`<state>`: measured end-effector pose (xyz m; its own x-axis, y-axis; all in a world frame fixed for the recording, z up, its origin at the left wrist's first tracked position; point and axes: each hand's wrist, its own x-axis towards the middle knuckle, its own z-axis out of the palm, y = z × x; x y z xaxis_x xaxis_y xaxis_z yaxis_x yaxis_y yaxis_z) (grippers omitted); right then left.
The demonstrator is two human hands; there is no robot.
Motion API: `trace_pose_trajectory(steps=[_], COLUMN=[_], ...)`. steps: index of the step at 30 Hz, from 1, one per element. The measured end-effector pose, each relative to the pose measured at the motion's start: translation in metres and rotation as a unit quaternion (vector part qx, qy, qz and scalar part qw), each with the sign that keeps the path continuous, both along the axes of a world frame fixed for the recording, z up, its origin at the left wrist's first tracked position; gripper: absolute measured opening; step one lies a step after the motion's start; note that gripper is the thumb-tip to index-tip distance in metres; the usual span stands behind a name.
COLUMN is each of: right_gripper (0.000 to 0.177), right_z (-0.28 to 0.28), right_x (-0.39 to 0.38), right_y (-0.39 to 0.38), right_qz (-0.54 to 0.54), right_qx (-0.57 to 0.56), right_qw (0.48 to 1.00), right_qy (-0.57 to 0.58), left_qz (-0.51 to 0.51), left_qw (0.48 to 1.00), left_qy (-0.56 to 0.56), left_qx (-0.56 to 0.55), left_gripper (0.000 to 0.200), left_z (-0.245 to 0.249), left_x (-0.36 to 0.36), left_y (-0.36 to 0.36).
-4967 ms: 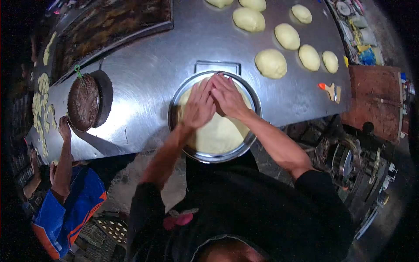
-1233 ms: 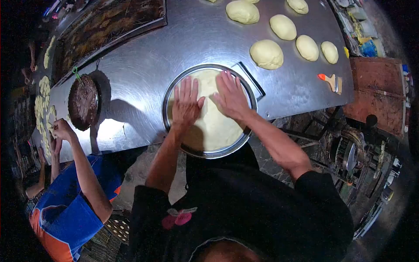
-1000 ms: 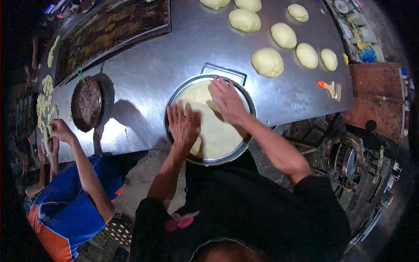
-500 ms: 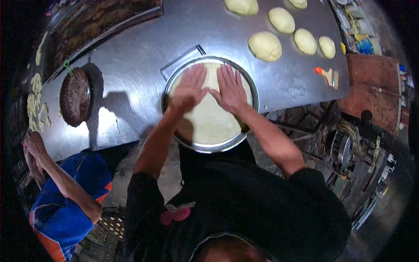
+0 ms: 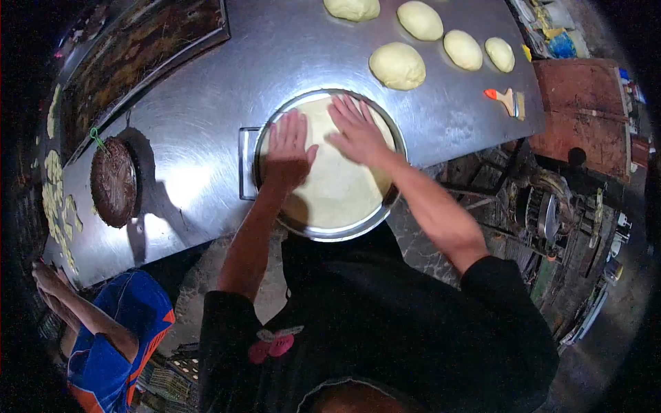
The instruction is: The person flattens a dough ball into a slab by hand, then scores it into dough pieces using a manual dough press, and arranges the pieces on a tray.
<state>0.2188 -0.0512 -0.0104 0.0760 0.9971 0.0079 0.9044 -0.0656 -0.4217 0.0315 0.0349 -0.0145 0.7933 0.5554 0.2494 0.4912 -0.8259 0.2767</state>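
Note:
A sheet of pale dough (image 5: 337,196) covers the bottom of a round metal pan (image 5: 335,235) at the table's near edge, in front of my body. My left hand (image 5: 288,150) lies flat on the dough's left part, its fingers stretched toward the far rim. On the upper right of the dough, my right hand (image 5: 358,131) is spread with its palm down. Neither hand grips anything. A rectangular metal handle or frame (image 5: 245,165) shows beside the pan's left side.
Several dough balls (image 5: 398,67) and a brush (image 5: 509,102) with an orange-tipped handle lie on the steel table (image 5: 275,55). A round dish of brown paste (image 5: 113,180) stands left. Dough pieces (image 5: 54,186) lie near a co-worker in blue (image 5: 131,310).
My left hand has slid left and a little toward me over the dough. My right hand stays near the far right rim. The pan has turned, its side frame swinging further left.

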Motion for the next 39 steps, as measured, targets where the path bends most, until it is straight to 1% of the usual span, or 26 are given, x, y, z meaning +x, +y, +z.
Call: trace_pose_trajectory(steps=[1, 2, 4, 5, 6, 7, 8, 9, 10, 11, 12, 14, 15, 16, 17, 18, 20, 22, 24, 26, 28, 32, 34, 36, 38, 39], right_gripper=[0.065, 0.068, 0.066, 0.065, 0.064, 0.068, 0.069, 0.069, 0.069, 0.062, 0.062, 0.057, 0.054, 0.057, 0.059, 0.062, 0.066, 0.063, 0.058, 0.058, 0.064, 0.07, 0.07, 0.062, 0.062, 0.061], right_z=[0.011, 0.02, -0.01, -0.006, 0.0, 0.004, 0.012, 0.001, -0.001, -0.008, -0.008, -0.002, 0.023, 0.027, 0.024, 0.015, -0.014, -0.012, -0.006, 0.013, 0.003, 0.004, -0.001, 0.002, 0.017, 0.022], right_x=[0.001, 0.006, 0.0, -0.005, -0.008, -0.004, -0.004, -0.002, 0.001, 0.001, 0.004, 0.019, 0.008, 0.0, -0.015, -0.023, -0.01, 0.005, 0.021, 0.011, 0.006, 0.022, 0.025, 0.036, 0.026, 0.016], right_y=[0.004, 0.018, 0.0, -0.002, 0.001, 0.009, 0.005, -0.009, -0.015, -0.017, -0.013, 0.008, 0.011, 0.01, 0.004, -0.002, -0.022, -0.008, 0.01, 0.006, -0.008, 0.001, -0.013, 0.001, -0.001, -0.007], right_qz=[0.015, 0.035, -0.017, -0.01, -0.001, 0.014, -0.011, -0.027, -0.043, -0.046, -0.046, 0.008, -0.044, -0.082, -0.108, -0.133, -0.111, -0.104, -0.003, -0.078, -0.028, -0.019, -0.01, 0.049, -0.033, -0.073], right_qx=[-0.057, -0.098, -0.055, -0.043, -0.03, -0.048, -0.069, -0.05, -0.026, -0.001, -0.008, -0.05, -0.071, -0.039, -0.016, 0.006, 0.003, 0.018, -0.026, 0.03, -0.019, -0.075, -0.028, -0.029, -0.035, -0.009], right_qw=[0.996, 0.985, 0.998, 0.999, 0.999, 0.999, 0.997, 0.998, 0.997, 0.998, 0.998, 0.995, 0.99, 0.992, 0.994, 0.991, 0.99, 0.993, 0.995, 0.993, 0.995, 0.997, 0.998, 0.998, 0.996, 0.997], right_qy=[0.072, 0.134, -0.019, -0.019, -0.02, 0.001, 0.029, -0.014, -0.056, -0.045, -0.039, 0.081, 0.11, 0.09, 0.031, -0.029, -0.082, -0.057, 0.092, 0.079, -0.097, -0.032, -0.052, 0.011, 0.075, 0.028], left_qz=[0.054, 0.052, 0.081, 0.01, -0.075, -0.089, -0.104, -0.058, -0.054, -0.027, 0.0, 0.029, 0.048, 0.068, -0.008, -0.011, -0.065, -0.041, 0.064, 0.12, 0.019, -0.024, 0.063, 0.09, 0.16, 0.174], left_qw=[0.998, 0.998, 0.985, 1.0, 0.997, 0.996, 0.993, 0.996, 0.997, 0.998, 0.998, 0.999, 0.996, 0.991, 0.999, 0.999, 0.998, 0.998, 0.997, 0.988, 0.999, 0.999, 0.996, 0.993, 0.972, 0.954], left_qy=[0.016, 0.014, 0.133, -0.024, -0.012, 0.017, 0.047, 0.067, 0.063, 0.059, 0.058, 0.043, 0.078, 0.113, 0.038, 0.037, 0.024, 0.025, 0.035, 0.074, 0.0, 0.001, 0.055, 0.069, 0.142, 0.213], left_qx=[0.018, 0.027, -0.074, -0.003, 0.022, 0.022, 0.02, 0.005, 0.012, 0.011, 0.008, 0.01, 0.003, -0.009, 0.02, 0.019, 0.003, 0.029, 0.007, -0.064, 0.029, 0.044, 0.03, 0.035, -0.098, -0.118], left_gripper=[0.061, 0.061, 0.057, 0.053, 0.055, 0.057, 0.059, 0.065, 0.065, 0.065, 0.065, 0.063, 0.063, 0.063, 0.064, 0.064, 0.064, 0.064, 0.063, 0.06, 0.062, 0.064, 0.065, 0.065, 0.065, 0.065], left_z=[0.001, 0.006, 0.009, 0.003, 0.02, 0.012, 0.004, -0.002, -0.003, -0.004, -0.005, -0.006, 0.0, 0.006, 0.009, 0.003, -0.011, -0.005, -0.001, 0.002, 0.019, -0.003, -0.006, -0.004, 0.008, 0.031], left_x=[-0.006, -0.01, -0.009, -0.001, 0.011, 0.013, 0.011, 0.009, 0.013, 0.008, 0.001, -0.001, 0.004, 0.009, 0.018, 0.022, 0.022, 0.02, 0.009, 0.003, 0.017, 0.021, 0.014, 0.01, 0.008, 0.02], left_y=[-0.011, -0.011, -0.001, 0.007, 0.014, 0.022, 0.026, 0.022, 0.026, 0.019, 0.01, 0.004, 0.006, 0.007, 0.013, 0.018, 0.025, 0.013, 0.0, -0.001, 0.006, 0.014, -0.003, -0.016, -0.021, -0.022])
